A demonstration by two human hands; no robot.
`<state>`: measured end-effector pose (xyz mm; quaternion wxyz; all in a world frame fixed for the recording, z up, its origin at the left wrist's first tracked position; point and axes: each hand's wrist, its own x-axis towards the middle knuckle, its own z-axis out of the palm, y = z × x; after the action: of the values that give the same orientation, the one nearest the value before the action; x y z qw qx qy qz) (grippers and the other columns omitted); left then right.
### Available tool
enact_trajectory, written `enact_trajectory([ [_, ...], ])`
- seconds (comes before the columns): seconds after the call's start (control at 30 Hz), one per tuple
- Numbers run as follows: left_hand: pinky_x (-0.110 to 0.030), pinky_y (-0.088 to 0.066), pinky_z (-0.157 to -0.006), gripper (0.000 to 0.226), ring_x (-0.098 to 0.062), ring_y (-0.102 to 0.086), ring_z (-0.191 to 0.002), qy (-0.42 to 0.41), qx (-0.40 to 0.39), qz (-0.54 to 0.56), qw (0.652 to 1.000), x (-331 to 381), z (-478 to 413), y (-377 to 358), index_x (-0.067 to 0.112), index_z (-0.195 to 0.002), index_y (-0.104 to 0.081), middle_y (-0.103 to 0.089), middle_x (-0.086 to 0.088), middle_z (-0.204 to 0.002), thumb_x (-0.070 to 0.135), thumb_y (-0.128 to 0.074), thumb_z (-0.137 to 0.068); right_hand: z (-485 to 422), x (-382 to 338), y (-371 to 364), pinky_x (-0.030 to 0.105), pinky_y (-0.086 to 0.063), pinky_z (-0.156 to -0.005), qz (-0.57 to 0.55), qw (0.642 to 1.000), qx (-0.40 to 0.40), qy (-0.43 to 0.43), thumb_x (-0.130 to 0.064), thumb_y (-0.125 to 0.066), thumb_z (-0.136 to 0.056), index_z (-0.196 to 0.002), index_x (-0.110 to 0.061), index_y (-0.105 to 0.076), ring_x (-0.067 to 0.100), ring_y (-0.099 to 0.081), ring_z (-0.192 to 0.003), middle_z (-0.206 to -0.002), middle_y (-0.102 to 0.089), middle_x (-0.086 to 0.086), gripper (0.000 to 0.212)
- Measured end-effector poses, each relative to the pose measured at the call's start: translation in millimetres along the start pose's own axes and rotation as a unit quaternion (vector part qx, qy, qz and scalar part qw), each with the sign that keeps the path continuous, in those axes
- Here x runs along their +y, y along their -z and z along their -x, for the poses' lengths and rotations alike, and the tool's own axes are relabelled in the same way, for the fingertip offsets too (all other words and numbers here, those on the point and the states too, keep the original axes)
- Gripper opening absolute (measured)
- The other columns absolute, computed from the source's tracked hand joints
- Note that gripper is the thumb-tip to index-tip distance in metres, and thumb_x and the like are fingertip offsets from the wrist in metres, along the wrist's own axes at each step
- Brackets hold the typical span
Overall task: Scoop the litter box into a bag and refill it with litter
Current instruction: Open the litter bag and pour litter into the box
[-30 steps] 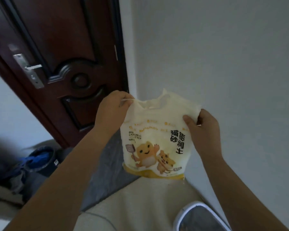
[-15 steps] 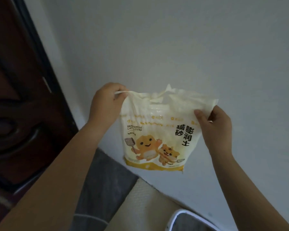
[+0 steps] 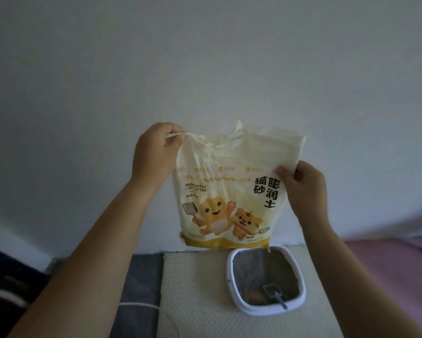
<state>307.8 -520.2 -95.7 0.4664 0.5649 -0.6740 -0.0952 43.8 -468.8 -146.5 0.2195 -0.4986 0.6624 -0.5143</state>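
Litter bag (image 3: 229, 191) hangs between both hands: the left hand (image 3: 153, 152) pinches a torn strip at its top corner, and the right hand (image 3: 305, 186) grips the opposite upper edge. I'd widen the mouth, shift it over the litter box (image 3: 266, 311) below the right hand, then tip slowly. The scoop (image 3: 274, 295) inside, perhaps among clumps in this dimness, would get buried. A pale mat (image 3: 197, 301) lies underneath.

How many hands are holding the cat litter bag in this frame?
2. The left hand pinches the top-left corner of the cat litter bag; the right hand grips its upper right edge.
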Motion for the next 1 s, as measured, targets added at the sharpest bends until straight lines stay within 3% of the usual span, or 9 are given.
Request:
enact_trajectory([
  [0.1, -0.018, -0.042, -0.081, 0.010, -0.008, -0.059, -0.091, -0.030, -0.026, 0.031, 0.999, 18.9, -1.3, -17.0, 0.017, -0.094, -0.071, -0.066, 0.005, -0.097, 0.017, -0.063, -0.088, 13.7, 5.8, 28.7, 0.040, -0.051, -0.061, 0.004, 0.999, 0.039, -0.011, -0.022, -0.064, -0.088, -0.084, -0.003, -0.064, 0.034, -0.062, -0.073, -0.079, -0.067, 0.018, 0.019],
  [0.23, -0.010, -0.039, -0.077, 0.009, -0.003, -0.057, -0.087, -0.049, -0.072, 0.060, 0.994, 43.8, 5.5, -54.7, 0.020, -0.093, -0.071, -0.064, 0.009, -0.093, 0.019, -0.063, -0.088, 22.3, 23.2, 71.9, 0.022, -0.037, -0.050, 0.034, 0.995, 0.089, -0.019, -0.021, -0.064, -0.088, -0.078, -0.002, -0.062, 0.018, -0.050, -0.059, -0.074, -0.064, 0.019, 0.022],
  [0.37, -0.009, -0.039, -0.075, 0.009, -0.006, -0.061, -0.088, -0.039, -0.132, 0.074, 0.988, 64.3, 22.3, -105.1, 0.020, -0.093, -0.071, -0.067, 0.007, -0.094, 0.019, -0.064, -0.088, 31.5, 50.2, 112.2, 0.030, -0.041, -0.053, 0.031, 0.991, 0.120, -0.048, -0.021, -0.065, -0.087, -0.075, -0.004, -0.059, 0.020, -0.049, -0.057, -0.072, -0.062, 0.020, 0.022],
  [0.57, -0.023, -0.047, -0.079, 0.010, -0.009, -0.062, -0.088, -0.037, -0.200, 0.079, 0.976, 103.4, 51.9, -175.6, 0.017, -0.095, -0.071, -0.067, 0.005, -0.095, 0.019, -0.062, -0.089, 29.6, 100.8, 167.8, 0.037, -0.044, -0.053, 0.050, 0.982, 0.165, -0.070, -0.022, -0.064, -0.087, -0.072, -0.008, -0.058, 0.025, -0.052, -0.056, -0.068, -0.061, 0.016, 0.021],
  [0.77, -0.012, -0.043, -0.071, 0.009, -0.006, -0.061, -0.085, -0.049, -0.254, 0.075, 0.963, 103.2, 87.3, -246.7, 0.018, -0.095, -0.069, -0.066, 0.006, -0.093, 0.019, -0.061, -0.091, 30.7, 163.6, 185.9, 0.016, -0.030, -0.044, 0.022, 0.973, 0.211, -0.095, -0.017, -0.063, -0.088, -0.064, -0.020, -0.051, 0.005, -0.039, -0.047, -0.055, -0.047, -0.003, 0.027],
  [0.9, -0.005, -0.041, -0.069, 0.010, -0.005, -0.060, -0.084, -0.064, -0.290, 0.089, 0.951, 94.5, 105.6, -306.8, 0.016, -0.096, -0.068, -0.065, 0.005, -0.093, 0.019, -0.060, -0.092, 33.7, 216.0, 185.6, 0.030, -0.031, -0.051, 0.035, 0.955, 0.263, -0.131, -0.019, -0.063, -0.088, -0.066, -0.012, -0.048, 0.011, -0.036, -0.053, -0.056, -0.043, -0.001, 0.028],
  [1.0, -0.003, -0.040, -0.069, 0.011, -0.005, -0.058, -0.083, -0.088, -0.318, 0.108, 0.938, 90.8, 119.3, -352.4, 0.013, -0.097, -0.068, -0.064, 0.003, -0.094, 0.018, -0.059, -0.092, 38.4, 254.2, 186.6, 0.032, -0.031, -0.052, 0.051, 0.939, 0.303, -0.153, -0.019, -0.062, -0.088, -0.070, -0.002, -0.047, 0.016, -0.037, -0.056, -0.060, -0.045, 0.009, 0.029],
])
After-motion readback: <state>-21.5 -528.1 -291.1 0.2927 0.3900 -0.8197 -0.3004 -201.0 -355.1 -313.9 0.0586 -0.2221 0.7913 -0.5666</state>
